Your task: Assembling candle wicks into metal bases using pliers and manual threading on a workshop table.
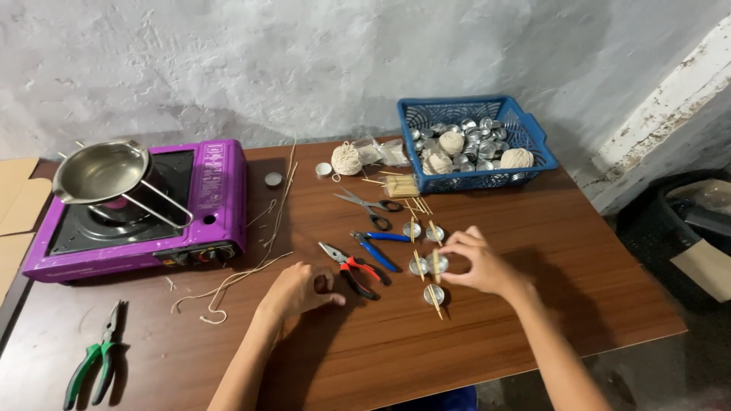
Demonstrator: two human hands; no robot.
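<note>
1. Right hand (pixel 480 262): fingers curled loosely, tips pinching a small round metal cup (pixel 437 263) that sits on the wooden table (pixel 533 304).
2. The cup is shallow, silvery and shiny; a thin wooden stick (pixel 436 268) lies across it, just under the fingertips.
3. Similar cups with sticks (pixel 434 295) lie just beside the fingers, nearer and farther.
4. Left hand (pixel 301 289): fingers bent, resting on the table, holding nothing.
5. Red-handled pliers (pixel 352 269) lie just right of the left fingertips; a blue-handled tool (pixel 378 247) beyond.
</note>
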